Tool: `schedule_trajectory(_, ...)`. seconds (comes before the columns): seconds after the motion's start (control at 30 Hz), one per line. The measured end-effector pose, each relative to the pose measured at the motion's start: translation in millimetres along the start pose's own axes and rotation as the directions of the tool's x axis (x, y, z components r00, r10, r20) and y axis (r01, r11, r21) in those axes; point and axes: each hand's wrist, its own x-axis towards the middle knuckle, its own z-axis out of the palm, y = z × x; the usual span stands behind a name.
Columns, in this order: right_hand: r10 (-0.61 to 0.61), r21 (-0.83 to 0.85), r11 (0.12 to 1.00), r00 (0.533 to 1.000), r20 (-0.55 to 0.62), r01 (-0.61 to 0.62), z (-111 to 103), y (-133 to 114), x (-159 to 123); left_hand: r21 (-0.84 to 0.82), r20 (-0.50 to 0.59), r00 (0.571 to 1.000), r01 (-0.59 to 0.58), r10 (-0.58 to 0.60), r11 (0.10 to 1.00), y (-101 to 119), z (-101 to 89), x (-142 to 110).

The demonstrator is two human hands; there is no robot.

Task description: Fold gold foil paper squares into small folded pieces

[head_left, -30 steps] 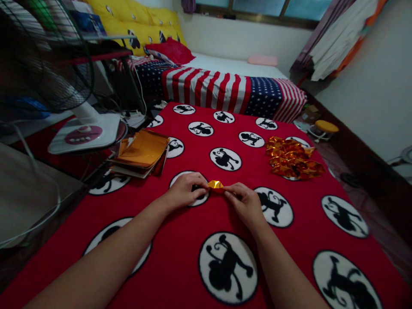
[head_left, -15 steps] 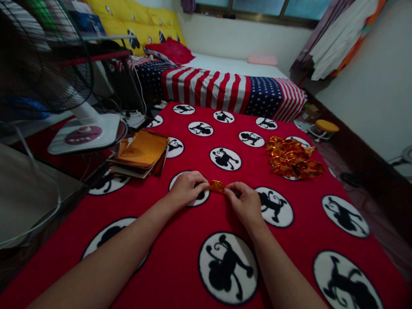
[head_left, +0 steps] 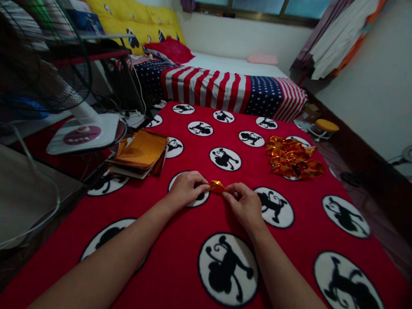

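Observation:
A small folded piece of gold foil paper point(head_left: 216, 186) sits between my two hands, just above a red blanket point(head_left: 180, 253) printed with black-and-white monkey circles. My left hand point(head_left: 186, 189) pinches its left end with fingers closed. My right hand point(head_left: 243, 204) pinches its right end, fingers curled. A stack of flat gold foil sheets point(head_left: 141, 151) lies to the left on the blanket's edge. A heap of folded gold pieces point(head_left: 293, 163) lies to the right, beyond my right hand.
A standing fan with a white base point(head_left: 84, 134) is at the left, beside cables. A bed with a stars-and-stripes cover point(head_left: 225, 88) runs across the back. A small yellow stool point(head_left: 325, 126) stands on the floor at the right.
The gold piece has been turned and squeezed slightly between my fingers. My hands have stayed in nearly the same place.

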Motion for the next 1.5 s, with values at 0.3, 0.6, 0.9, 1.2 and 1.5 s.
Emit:
schedule_trajectory(0.3, -0.024, 0.212, 0.977, 0.996, 0.091, 0.004, -2.4, 11.4, 1.6, -0.140, 0.026, 1.000, 0.005, -0.001, 0.990, -2.3, -3.8, -0.2)
schedule_trajectory(0.6, 0.006, 0.203, 0.979, 1.000, 0.024, -0.011, 1.6, 4.4, -4.2, -0.121, 0.024, 0.999, 0.027, -0.024, 0.992, -1.8, -3.3, -0.2)
schedule_trajectory(0.9, -0.051, 0.038, 0.998, 0.998, 0.031, 0.050, -5.0, -8.5, -5.7, -0.082, 0.018, 1.000, 0.008, -0.006, 0.997, 1.5, -5.1, -0.1)
schedule_trajectory(1.2, 0.083, -0.065, 0.994, 0.996, 0.014, -0.082, -1.5, -12.1, -1.0, 0.073, -0.054, 0.997, 0.056, -0.052, 0.996, 5.8, 0.2, 0.1)
schedule_trajectory(1.5, 0.159, -0.116, 0.980, 0.987, -0.035, -0.162, 2.3, -13.6, 3.0, 0.136, -0.106, 0.990, 0.104, -0.090, 0.985, 6.7, 1.6, 2.8)
